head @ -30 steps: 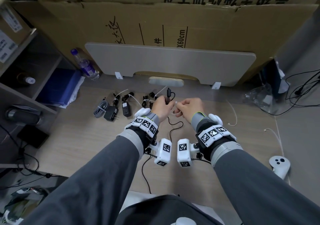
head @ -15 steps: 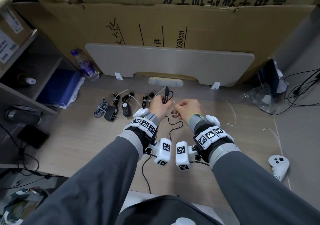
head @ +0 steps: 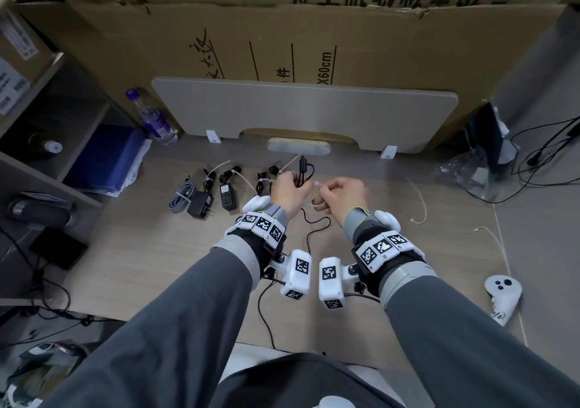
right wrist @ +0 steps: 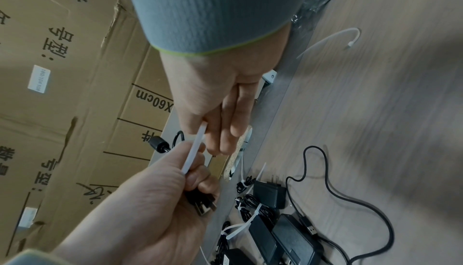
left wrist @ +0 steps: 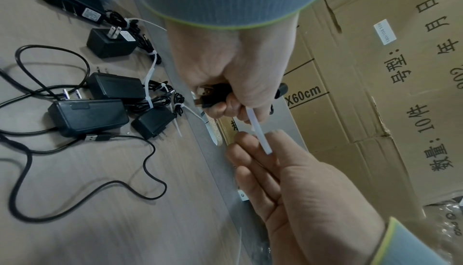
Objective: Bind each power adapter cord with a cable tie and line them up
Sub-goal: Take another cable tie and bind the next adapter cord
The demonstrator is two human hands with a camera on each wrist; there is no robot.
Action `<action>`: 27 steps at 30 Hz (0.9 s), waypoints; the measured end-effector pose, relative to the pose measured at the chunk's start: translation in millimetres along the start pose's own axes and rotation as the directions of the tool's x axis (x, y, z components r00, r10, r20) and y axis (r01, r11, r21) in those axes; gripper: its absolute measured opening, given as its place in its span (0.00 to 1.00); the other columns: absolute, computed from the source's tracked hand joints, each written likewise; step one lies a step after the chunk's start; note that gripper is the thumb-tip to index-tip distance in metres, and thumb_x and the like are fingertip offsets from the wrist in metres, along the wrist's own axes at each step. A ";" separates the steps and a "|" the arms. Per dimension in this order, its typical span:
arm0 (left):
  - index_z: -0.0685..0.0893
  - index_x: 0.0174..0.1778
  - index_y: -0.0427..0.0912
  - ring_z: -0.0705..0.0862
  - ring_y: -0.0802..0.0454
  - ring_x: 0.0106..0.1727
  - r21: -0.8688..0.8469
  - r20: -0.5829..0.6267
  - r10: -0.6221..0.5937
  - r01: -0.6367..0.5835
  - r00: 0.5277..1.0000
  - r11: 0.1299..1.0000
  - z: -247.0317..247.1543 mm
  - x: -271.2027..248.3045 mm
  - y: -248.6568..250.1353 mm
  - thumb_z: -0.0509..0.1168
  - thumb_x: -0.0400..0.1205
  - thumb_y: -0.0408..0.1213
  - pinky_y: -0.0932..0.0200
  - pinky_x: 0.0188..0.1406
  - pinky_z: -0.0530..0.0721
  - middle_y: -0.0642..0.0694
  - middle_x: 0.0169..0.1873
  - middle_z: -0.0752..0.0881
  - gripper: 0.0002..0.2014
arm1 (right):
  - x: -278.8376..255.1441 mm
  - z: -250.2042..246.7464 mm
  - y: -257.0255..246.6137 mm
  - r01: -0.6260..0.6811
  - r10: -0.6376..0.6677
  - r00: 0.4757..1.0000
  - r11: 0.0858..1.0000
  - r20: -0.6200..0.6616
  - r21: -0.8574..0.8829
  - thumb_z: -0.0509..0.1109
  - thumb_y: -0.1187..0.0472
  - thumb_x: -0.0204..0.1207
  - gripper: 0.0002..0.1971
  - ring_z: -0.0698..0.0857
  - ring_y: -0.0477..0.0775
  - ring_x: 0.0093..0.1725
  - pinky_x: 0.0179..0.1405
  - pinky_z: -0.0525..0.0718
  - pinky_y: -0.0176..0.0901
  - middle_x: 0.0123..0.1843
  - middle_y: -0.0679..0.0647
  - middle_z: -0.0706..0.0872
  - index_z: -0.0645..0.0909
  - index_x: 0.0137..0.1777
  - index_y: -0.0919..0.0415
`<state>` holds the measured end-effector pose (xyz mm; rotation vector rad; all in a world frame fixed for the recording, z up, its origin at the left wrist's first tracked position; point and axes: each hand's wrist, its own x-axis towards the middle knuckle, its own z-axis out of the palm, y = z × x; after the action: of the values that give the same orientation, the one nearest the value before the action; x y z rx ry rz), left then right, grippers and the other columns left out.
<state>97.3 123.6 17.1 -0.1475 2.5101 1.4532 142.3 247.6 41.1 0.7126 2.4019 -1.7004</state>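
Above wooden desk [head: 131,260], both hands raised side by side. Left hand [head: 287,191] fisted round folded black cord [head: 303,172] with USB plug end, loop poking above fist; rest of cord trails down to desk. Right hand [head: 340,195] pinches white cable tie [left wrist: 258,132] between thumb and fingers; tie's other end runs into left fist. Beyond hands on desk: row of tied black power adapters [head: 228,192], bundled grey cable [head: 179,199] at row's left end. Behind desk: grey panel [head: 314,109], then cardboard box [head: 314,37].
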 end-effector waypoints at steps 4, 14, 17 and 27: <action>0.82 0.41 0.34 0.76 0.49 0.33 0.002 0.009 0.007 -0.007 1.000 1.000 0.7 -1.4 -1.4 0.69 0.79 0.41 0.54 0.38 0.75 0.47 0.30 0.80 0.12 | 0.9 -0.6 0.8 -0.003 0.003 1.000 1.000 0.012 0.010 0.71 0.57 0.77 0.10 0.92 0.52 0.31 0.43 0.92 0.54 0.29 0.51 0.91 0.85 0.35 0.60; 0.84 0.43 0.34 0.78 0.50 0.34 -0.025 0.055 0.023 -0.021 0.998 0.999 1.1 1.1 -0.5 0.71 0.78 0.43 0.54 0.38 0.78 0.47 0.33 0.83 0.13 | 7.8 2.3 6.5 -0.037 0.037 0.999 0.999 0.017 0.013 0.71 0.56 0.77 0.11 0.92 0.54 0.30 0.40 0.92 0.55 0.28 0.54 0.91 0.83 0.34 0.58; 0.82 0.38 0.37 0.75 0.52 0.32 -0.057 0.095 0.050 -0.045 0.994 0.997 0.5 -0.6 0.1 0.72 0.78 0.41 0.56 0.36 0.75 0.49 0.29 0.80 0.11 | 12.8 4.1 9.4 -0.053 0.053 0.999 0.999 0.001 -0.003 0.70 0.56 0.77 0.10 0.92 0.54 0.29 0.40 0.92 0.56 0.28 0.55 0.91 0.83 0.36 0.59; 0.81 0.47 0.40 0.71 0.55 0.22 -0.279 0.293 -0.011 0.097 0.956 0.956 -10.6 -1.6 2.9 0.69 0.81 0.34 0.65 0.15 0.68 0.45 0.28 0.78 0.03 | 18.6 0.4 5.7 0.026 -0.044 0.992 0.987 0.115 0.157 0.66 0.62 0.84 0.09 0.81 0.45 0.21 0.27 0.81 0.36 0.29 0.53 0.84 0.85 0.58 0.64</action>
<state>96.6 115.8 25.0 -0.0488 2.0393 1.6792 128.3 254.5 29.5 0.5729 2.2350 -1.9030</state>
